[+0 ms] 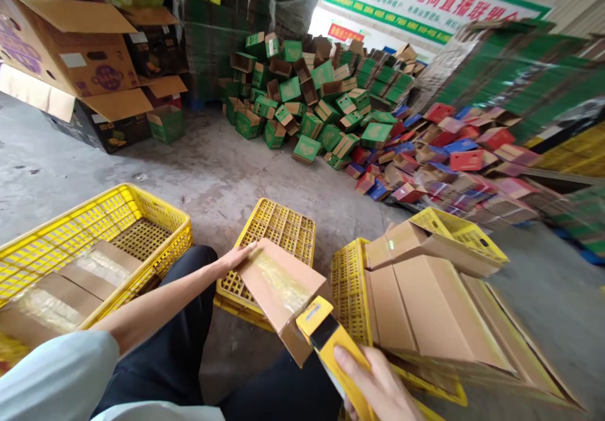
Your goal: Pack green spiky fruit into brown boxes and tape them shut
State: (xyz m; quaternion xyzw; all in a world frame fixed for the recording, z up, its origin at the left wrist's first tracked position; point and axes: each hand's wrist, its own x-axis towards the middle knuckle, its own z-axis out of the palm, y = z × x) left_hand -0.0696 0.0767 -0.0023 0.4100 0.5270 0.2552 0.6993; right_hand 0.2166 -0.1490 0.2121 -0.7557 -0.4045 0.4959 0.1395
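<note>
A small brown cardboard box rests at a tilt on an upturned yellow crate between my knees. Clear tape runs along the top of the box. My left hand grips its far left end, with some fingers hidden at the edge. In my right hand is a yellow tape dispenser, wrapped by the fingers. The dispenser's head meets the near right end of the box, where the tape strip ends.
To my left, a long yellow crate holds taped boxes. Flattened cartons lean in a yellow crate on my right. Piles of green boxes and red-and-blue boxes lie ahead. Large open cartons stand far left.
</note>
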